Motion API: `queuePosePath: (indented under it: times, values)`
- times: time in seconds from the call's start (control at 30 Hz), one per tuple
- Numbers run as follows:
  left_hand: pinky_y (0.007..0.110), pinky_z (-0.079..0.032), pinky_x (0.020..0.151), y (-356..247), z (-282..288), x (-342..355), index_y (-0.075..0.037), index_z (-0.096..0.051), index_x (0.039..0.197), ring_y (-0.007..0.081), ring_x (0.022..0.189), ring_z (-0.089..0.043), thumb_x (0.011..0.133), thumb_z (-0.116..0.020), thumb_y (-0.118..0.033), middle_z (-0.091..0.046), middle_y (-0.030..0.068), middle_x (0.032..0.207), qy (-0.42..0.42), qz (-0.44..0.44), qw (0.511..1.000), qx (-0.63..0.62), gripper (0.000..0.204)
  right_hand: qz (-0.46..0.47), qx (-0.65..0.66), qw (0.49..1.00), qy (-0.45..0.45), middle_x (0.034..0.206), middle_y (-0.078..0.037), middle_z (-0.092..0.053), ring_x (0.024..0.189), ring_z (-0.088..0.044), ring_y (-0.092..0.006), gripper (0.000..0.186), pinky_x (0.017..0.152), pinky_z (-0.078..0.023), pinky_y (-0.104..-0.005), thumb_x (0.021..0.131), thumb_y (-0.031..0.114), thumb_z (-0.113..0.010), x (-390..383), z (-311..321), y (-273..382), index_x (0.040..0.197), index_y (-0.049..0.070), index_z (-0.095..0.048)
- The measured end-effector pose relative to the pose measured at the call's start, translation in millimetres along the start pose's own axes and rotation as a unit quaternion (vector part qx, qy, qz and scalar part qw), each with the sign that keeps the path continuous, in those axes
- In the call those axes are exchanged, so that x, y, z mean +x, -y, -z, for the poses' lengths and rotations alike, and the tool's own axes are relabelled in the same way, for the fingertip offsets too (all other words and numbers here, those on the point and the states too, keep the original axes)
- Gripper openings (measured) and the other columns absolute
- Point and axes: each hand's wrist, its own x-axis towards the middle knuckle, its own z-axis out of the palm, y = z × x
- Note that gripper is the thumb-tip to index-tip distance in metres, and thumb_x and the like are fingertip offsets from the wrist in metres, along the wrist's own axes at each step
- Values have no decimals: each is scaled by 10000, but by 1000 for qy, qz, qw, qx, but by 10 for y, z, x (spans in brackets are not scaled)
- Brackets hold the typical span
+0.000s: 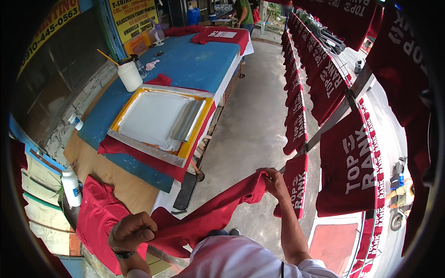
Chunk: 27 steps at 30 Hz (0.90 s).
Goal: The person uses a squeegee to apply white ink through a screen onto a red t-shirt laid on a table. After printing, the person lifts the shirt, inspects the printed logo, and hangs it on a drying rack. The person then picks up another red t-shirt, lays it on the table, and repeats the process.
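A dark red T-shirt point(211, 217) is stretched between my two hands in front of my body. My left hand point(133, 233), with a dark wristband below it, is closed on one end of the cloth. At the other end, my right hand point(274, 184) pinches an edge of the shirt, arm reaching forward. Left of my left hand, more red cloth point(98, 208) hangs over the near end of the table. Ahead, a silkscreen frame point(204, 134) coated in pale ink lies over another red shirt. A metal squeegee point(190, 120) rests in it along its right side.
The long table point(194, 55) has a blue top, with a white tub point(130, 76) behind the frame. A white bottle point(71, 187) stands at far left. Printed red shirts point(347, 162) hang in rows on the right, beyond a concrete aisle point(245, 102). Another person point(243, 14) stands at the back.
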Motion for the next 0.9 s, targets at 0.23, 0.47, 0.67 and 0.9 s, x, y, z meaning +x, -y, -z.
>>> queuePosePath:
  times: [0.23,0.47,0.67,0.9]
  values:
    - [270,-436,684,131,-401,1353,22,-561,1297,68,763,-507,1114,-624,-147,-619,15,879,77,109,991,13,257,5,238,971,-3,1136,-132,-750,1016,-736,-195,312,876,-666,-355,1059,30,-539,1882,548,61,1318,-74,-677]
    - [303,-447,730,727,-116,2869,25,-493,1381,115,807,-518,1104,-594,-135,-603,57,943,-25,111,993,0,335,107,193,968,-115,864,24,-697,723,-587,-47,164,628,-455,-232,1052,77,-606,3880,1181,403,1109,-17,-728]
    - [320,-356,624,604,286,4169,7,-502,951,128,715,-320,1076,-687,-154,-363,34,811,-167,119,979,24,275,238,96,952,-169,979,20,-674,871,-599,-55,127,783,-485,-242,1050,-10,-587,5523,2023,928,1133,34,-674]
    - [279,-402,624,647,593,5729,19,-629,954,99,700,-465,1008,-751,-48,-559,50,790,-481,-115,864,92,149,354,122,924,-76,969,36,-682,856,-603,-49,174,777,-495,-232,1115,113,-624,7467,2643,1457,1236,17,-705]
